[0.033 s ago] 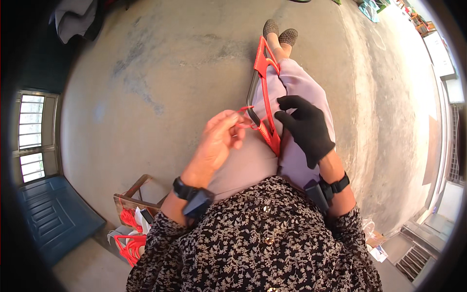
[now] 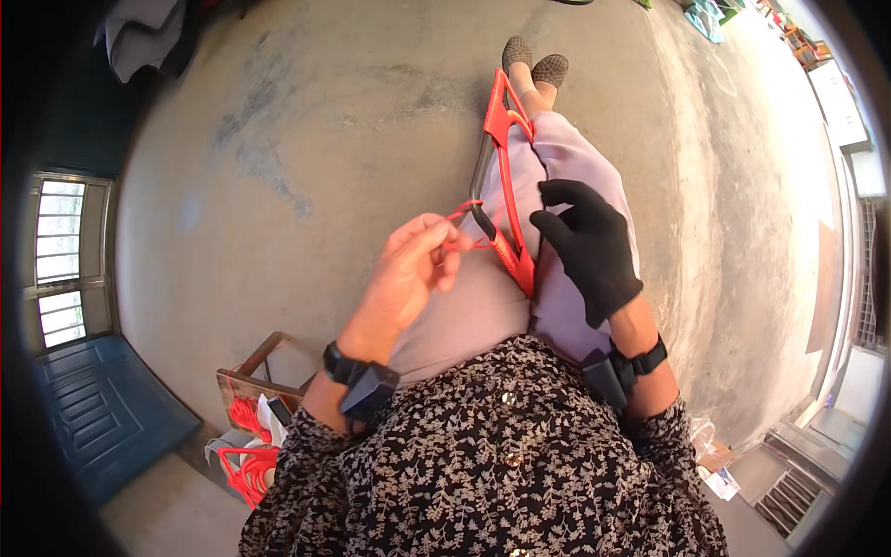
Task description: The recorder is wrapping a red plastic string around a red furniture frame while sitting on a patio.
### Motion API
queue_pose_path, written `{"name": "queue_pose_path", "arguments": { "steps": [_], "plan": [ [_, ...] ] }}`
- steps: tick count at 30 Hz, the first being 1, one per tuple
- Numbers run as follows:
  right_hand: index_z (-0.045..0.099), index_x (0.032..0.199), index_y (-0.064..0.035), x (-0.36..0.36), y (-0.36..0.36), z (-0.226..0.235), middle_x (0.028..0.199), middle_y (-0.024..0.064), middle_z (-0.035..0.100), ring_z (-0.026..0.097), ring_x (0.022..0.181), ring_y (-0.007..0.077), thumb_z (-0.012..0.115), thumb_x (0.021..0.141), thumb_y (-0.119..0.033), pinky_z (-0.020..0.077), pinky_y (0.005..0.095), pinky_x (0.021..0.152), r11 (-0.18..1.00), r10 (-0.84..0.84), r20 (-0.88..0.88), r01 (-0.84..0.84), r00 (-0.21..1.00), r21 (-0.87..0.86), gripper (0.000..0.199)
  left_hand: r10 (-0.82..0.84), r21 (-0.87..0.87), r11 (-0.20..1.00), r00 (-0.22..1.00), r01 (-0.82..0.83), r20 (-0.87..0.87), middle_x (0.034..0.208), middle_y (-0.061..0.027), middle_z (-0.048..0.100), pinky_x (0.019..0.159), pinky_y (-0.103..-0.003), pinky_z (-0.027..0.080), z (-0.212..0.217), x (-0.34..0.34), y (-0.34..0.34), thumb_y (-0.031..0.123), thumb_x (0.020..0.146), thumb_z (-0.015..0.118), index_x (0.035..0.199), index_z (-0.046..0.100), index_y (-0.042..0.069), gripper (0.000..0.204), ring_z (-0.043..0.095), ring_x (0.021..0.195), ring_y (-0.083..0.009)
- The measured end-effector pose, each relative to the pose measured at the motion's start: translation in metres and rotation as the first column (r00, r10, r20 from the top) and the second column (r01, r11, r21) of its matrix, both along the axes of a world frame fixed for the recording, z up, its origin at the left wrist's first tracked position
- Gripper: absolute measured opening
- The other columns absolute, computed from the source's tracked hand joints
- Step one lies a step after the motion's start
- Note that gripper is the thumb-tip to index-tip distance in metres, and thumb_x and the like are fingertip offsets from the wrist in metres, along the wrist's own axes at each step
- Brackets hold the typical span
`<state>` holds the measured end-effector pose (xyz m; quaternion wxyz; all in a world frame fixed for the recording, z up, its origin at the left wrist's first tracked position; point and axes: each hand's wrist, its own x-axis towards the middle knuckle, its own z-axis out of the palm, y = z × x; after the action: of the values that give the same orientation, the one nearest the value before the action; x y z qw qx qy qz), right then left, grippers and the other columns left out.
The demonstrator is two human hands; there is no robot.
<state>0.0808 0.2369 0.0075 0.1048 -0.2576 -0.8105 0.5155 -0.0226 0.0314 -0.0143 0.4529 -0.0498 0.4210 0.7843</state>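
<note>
The left hand [image 2: 408, 274] is bare and its fingers are curled together, pinching a thin red cord [image 2: 467, 226] between the thumb and the fingertips. The cord makes a small loop just beside the red frame [image 2: 509, 176], a long narrow piece with a dark metal bar along its left edge, which lies lengthwise on the person's lap over the light purple skirt [image 2: 566, 158]. The right hand [image 2: 591, 249] wears a black glove; its fingers are half open and spread, and it rests on the skirt just to the right of the frame, with the fingertips near the frame's red edge, but I cannot tell if they really touch it. The far end of the frame reaches toward the two shoes [image 2: 535, 61], and its near end sits between both hands. Each wrist carries a black band with a small dark device. To the left of the frame the concrete floor [image 2: 306, 139] is wide and bare. Near the left elbow, well apart from the frame, a wooden crate [image 2: 249, 371] holds more red cord [image 2: 246, 464].
</note>
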Motion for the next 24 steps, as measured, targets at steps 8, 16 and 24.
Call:
{"name": "queue_pose_path", "arguments": {
  "steps": [8, 16, 24],
  "plan": [
    [0.066, 0.102, -0.0080, 0.003, -0.034, 0.043, 0.102, 0.0080, 0.066, 0.062, 0.099, 0.0279, 0.074, 0.070, -0.010, 0.0499, 0.0380, 0.083, 0.536, 0.795, -0.143, -0.570, 0.590, 0.623, 0.033, -0.864, -0.326, 0.490, 0.398, 0.809, -0.309, 0.076, -0.0050, 0.067, 0.058, -0.022, 0.048, 0.091, 0.017, -0.037, 0.012, 0.091, 0.058, 0.102, 0.066, 0.004, 0.015, 0.061, 0.066, -0.0082],
    [0.068, 0.089, -0.0030, 0.042, -0.026, 0.026, 0.079, 0.0041, 0.066, 0.061, 0.069, 0.0131, 0.067, 0.084, -0.011, 0.0475, 0.0285, 0.063, 0.808, 0.551, -0.212, -0.580, 0.807, -0.106, 0.010, -0.408, -0.344, 0.900, 0.798, 0.268, -0.444, 0.080, 0.0008, 0.060, 0.061, -0.019, 0.042, 0.035, 0.017, -0.022, -0.001, 0.083, 0.065, 0.115, 0.058, 0.001, 0.033, 0.055, 0.071, -0.0036],
    [0.066, 0.090, -0.0011, 0.043, -0.027, 0.042, 0.073, -0.0016, 0.059, 0.053, 0.067, 0.0053, 0.062, 0.091, -0.015, 0.0435, 0.0230, 0.062, 0.715, 0.270, -0.059, -0.241, 0.961, -0.656, 0.015, -0.211, -0.376, 0.908, 0.574, -0.185, -0.791, 0.057, 0.0025, 0.052, 0.052, -0.022, 0.043, -0.017, 0.031, 0.036, 0.008, 0.079, 0.075, 0.100, 0.063, 0.002, 0.025, 0.047, 0.054, -0.0020]
  ]
}}
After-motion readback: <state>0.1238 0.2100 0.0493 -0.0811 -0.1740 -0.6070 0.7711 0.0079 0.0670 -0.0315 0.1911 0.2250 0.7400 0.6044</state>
